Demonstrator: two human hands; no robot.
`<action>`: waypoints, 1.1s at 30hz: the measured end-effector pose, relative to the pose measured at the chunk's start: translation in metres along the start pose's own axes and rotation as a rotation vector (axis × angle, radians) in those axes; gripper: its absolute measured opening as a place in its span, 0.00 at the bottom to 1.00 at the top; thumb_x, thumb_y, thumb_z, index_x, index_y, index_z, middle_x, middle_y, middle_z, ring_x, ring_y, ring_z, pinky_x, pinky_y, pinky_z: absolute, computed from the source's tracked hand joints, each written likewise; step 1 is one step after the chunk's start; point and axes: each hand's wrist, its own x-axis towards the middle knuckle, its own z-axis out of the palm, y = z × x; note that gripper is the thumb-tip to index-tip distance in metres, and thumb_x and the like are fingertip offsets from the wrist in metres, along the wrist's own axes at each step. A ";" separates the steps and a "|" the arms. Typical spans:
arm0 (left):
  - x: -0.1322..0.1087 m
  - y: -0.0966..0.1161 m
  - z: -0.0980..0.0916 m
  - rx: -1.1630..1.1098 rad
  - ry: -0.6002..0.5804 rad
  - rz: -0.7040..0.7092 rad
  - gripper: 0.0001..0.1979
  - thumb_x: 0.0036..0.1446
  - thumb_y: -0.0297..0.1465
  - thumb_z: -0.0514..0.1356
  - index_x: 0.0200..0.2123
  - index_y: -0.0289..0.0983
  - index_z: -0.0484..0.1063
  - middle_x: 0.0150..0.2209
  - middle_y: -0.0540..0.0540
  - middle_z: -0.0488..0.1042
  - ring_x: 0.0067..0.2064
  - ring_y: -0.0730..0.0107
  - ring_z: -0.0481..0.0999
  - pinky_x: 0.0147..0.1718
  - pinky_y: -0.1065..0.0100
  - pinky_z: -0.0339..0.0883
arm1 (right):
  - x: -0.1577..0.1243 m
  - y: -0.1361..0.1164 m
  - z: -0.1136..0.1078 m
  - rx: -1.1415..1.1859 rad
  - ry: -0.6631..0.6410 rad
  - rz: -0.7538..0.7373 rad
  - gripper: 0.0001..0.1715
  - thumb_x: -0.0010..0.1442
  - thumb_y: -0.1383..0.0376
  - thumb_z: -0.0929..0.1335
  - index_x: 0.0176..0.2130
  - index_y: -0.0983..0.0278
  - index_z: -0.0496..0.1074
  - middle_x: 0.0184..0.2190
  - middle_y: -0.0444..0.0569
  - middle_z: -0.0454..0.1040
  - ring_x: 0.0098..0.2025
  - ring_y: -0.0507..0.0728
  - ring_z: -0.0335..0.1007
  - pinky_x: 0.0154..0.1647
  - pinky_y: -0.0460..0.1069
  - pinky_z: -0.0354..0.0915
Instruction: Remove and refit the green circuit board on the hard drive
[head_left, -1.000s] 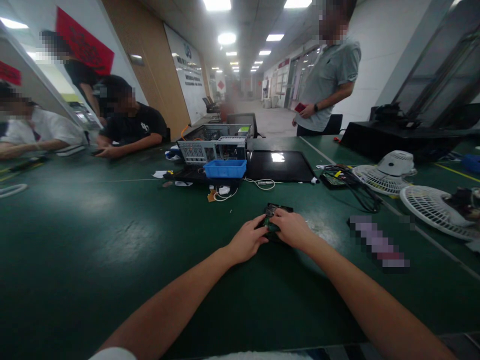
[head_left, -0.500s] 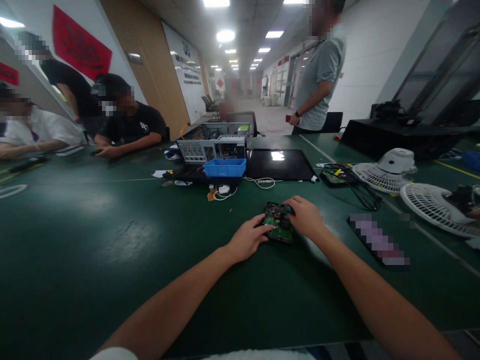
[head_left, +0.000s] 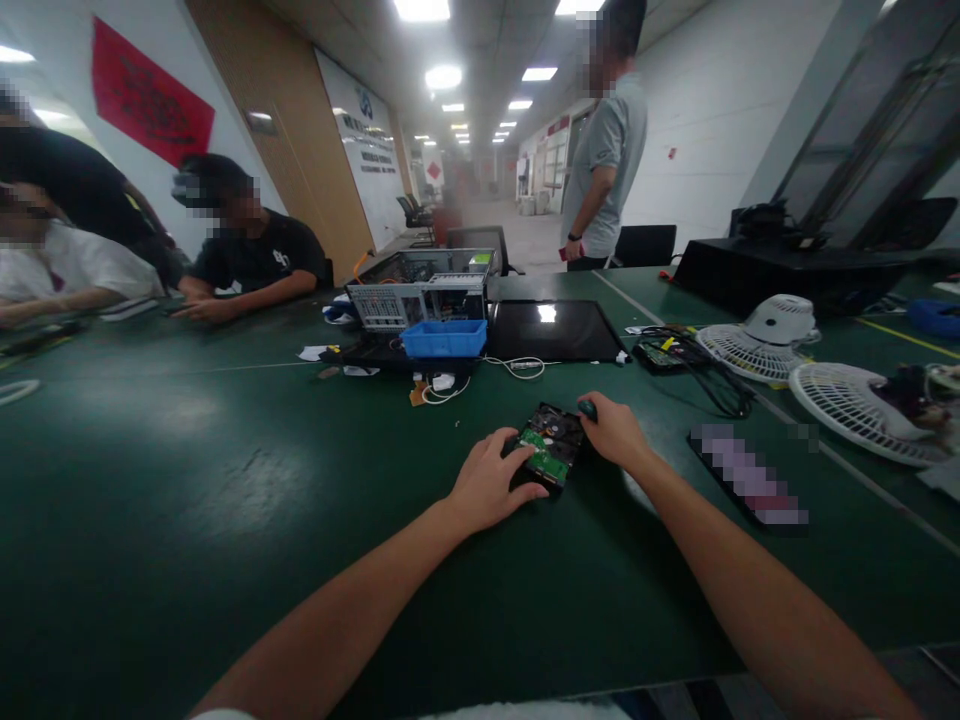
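A hard drive (head_left: 551, 445) lies on the green table, its green circuit board and black casing facing up. My left hand (head_left: 491, 480) holds the drive by its left side and near edge, with fingers and thumb curved around it. Just off the drive's far right corner, my right hand (head_left: 615, 430) is closed around a dark, rounded handle (head_left: 587, 408), which looks like a screwdriver's. The tool's shaft and tip are not visible.
Ahead stand an open computer case (head_left: 420, 290), a blue tray (head_left: 444, 340) and a flat black screen (head_left: 551, 330). To the right are a phone (head_left: 746, 475), cables, another circuit board (head_left: 667, 352) and white fan parts (head_left: 862, 410). Other people are around the table.
My right hand has drawn back from over the drive to its right side, uncovering more of it. The drive is turned slightly, and my left thumb has shifted to its near edge.
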 end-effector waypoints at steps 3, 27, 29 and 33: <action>-0.001 0.011 0.001 0.052 0.016 -0.034 0.45 0.53 0.65 0.56 0.63 0.40 0.67 0.67 0.35 0.57 0.66 0.39 0.60 0.62 0.41 0.59 | 0.000 0.001 0.001 -0.038 -0.001 0.029 0.15 0.66 0.60 0.65 0.50 0.60 0.73 0.42 0.53 0.81 0.43 0.63 0.78 0.41 0.51 0.65; 0.002 -0.009 -0.002 -0.195 -0.036 0.061 0.39 0.56 0.45 0.65 0.67 0.40 0.60 0.70 0.37 0.53 0.70 0.43 0.54 0.65 0.44 0.58 | 0.011 0.017 0.000 0.518 0.379 0.193 0.32 0.62 0.60 0.63 0.63 0.67 0.60 0.49 0.58 0.74 0.45 0.60 0.75 0.48 0.56 0.70; 0.002 -0.009 -0.003 -0.216 -0.061 0.110 0.39 0.57 0.44 0.65 0.68 0.41 0.59 0.71 0.38 0.52 0.70 0.45 0.54 0.66 0.46 0.57 | 0.007 0.010 -0.006 0.495 0.490 0.099 0.32 0.64 0.60 0.65 0.64 0.66 0.59 0.56 0.62 0.69 0.50 0.62 0.73 0.52 0.58 0.70; 0.000 -0.007 -0.004 -0.217 -0.070 0.137 0.39 0.59 0.48 0.63 0.69 0.42 0.58 0.71 0.37 0.51 0.71 0.46 0.53 0.66 0.46 0.57 | -0.005 -0.013 -0.018 0.615 0.577 -0.098 0.31 0.66 0.58 0.66 0.64 0.62 0.58 0.58 0.60 0.68 0.53 0.62 0.73 0.54 0.59 0.72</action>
